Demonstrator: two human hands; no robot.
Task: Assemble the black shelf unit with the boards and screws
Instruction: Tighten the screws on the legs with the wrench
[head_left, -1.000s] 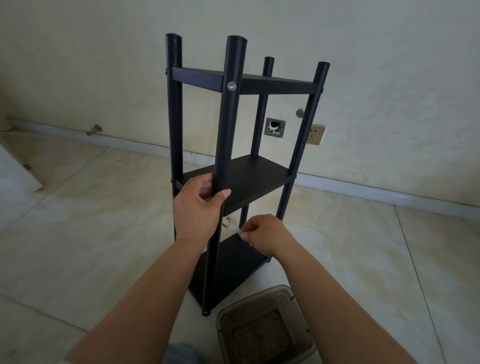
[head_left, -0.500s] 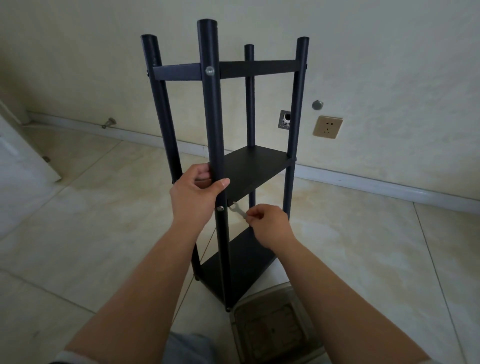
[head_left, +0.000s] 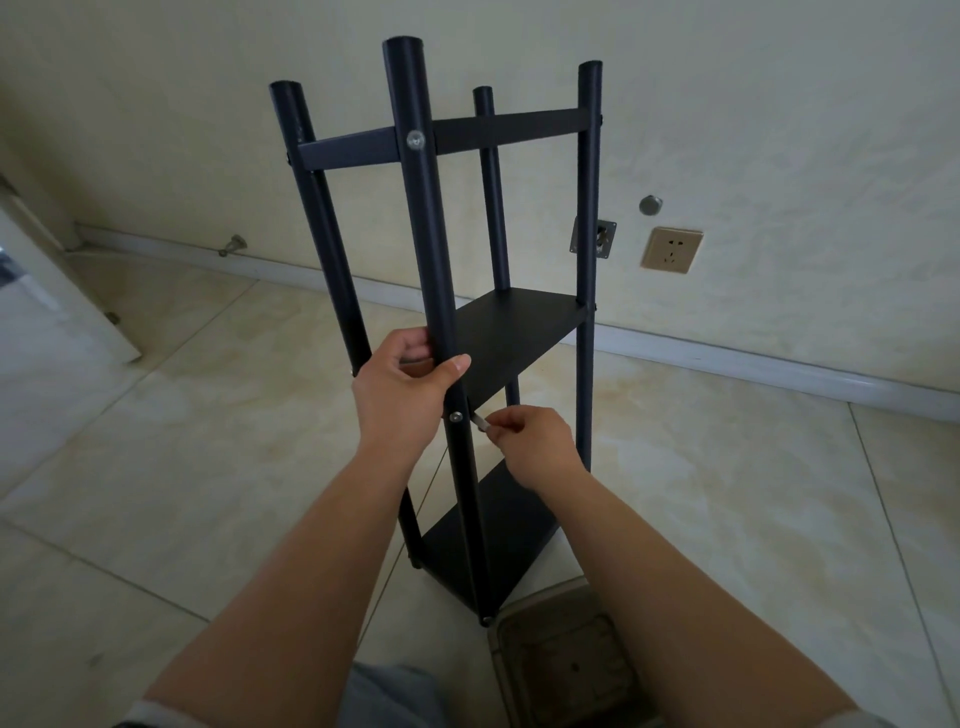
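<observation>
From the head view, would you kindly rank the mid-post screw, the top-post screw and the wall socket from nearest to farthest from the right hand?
1. Mid-post screw, just left of the right hand.
2. Wall socket, up and to the right on the wall.
3. Top-post screw, high on the front post.

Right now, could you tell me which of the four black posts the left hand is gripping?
The left hand grips the nearest post, the thickest-looking one in the foreground with a silver screw near its top. The other three posts are untouched.
</observation>
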